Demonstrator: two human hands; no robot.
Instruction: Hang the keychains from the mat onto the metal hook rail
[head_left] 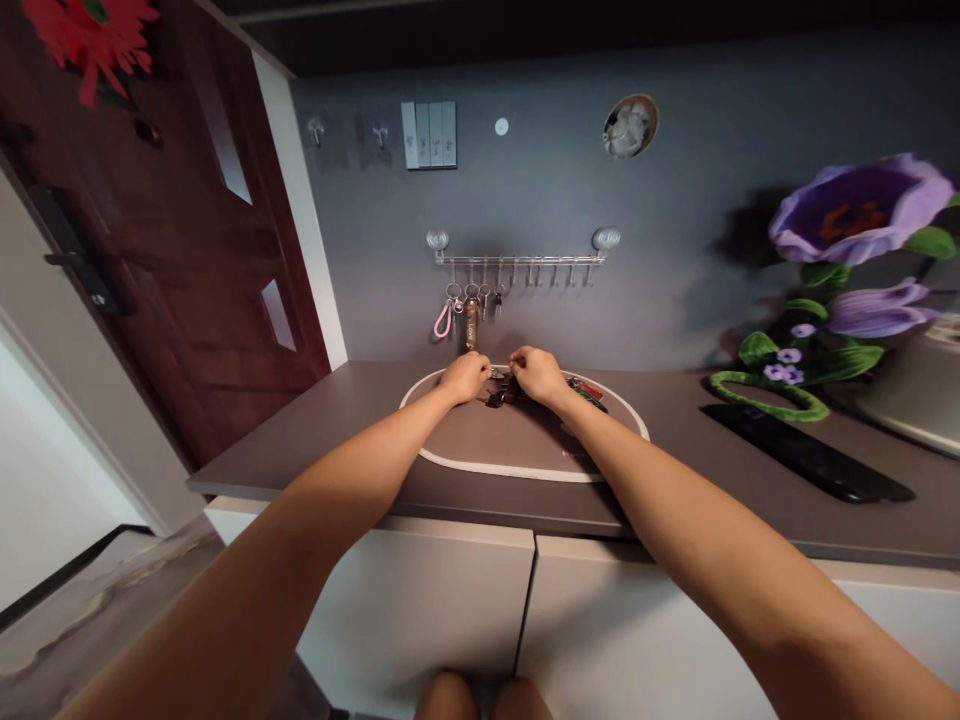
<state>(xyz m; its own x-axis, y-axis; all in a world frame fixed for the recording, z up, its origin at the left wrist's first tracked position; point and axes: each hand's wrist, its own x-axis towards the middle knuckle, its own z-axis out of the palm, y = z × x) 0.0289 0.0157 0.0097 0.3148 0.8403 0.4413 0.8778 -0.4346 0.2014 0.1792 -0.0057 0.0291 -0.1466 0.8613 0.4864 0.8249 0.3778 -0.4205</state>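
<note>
My left hand [466, 378] is closed in a pinch just above the oval mat [510, 440], its fingertips at a small metal key [496, 374]. Opposite it, fingers curled together, my right hand [538, 376] also pinches; what lies in its grip is too small to make out. Dark keys [496, 398] show between and below the two hands, partly covered by the right one. Beside my right wrist lies a small red and dark bundle [586, 390] on the mat. Behind the hands, several keys hang from a clear hook rail [521, 261], with a pink loop [443, 320] and a brown keychain [472, 325].
The mat lies on a brown countertop [300, 425] against a grey wall. To the right are a long black object [810, 455], a green ring [765, 400] and purple fabric flowers [862, 215]. White cabinet doors [427, 600] are below. A dark red door [225, 250] stands left.
</note>
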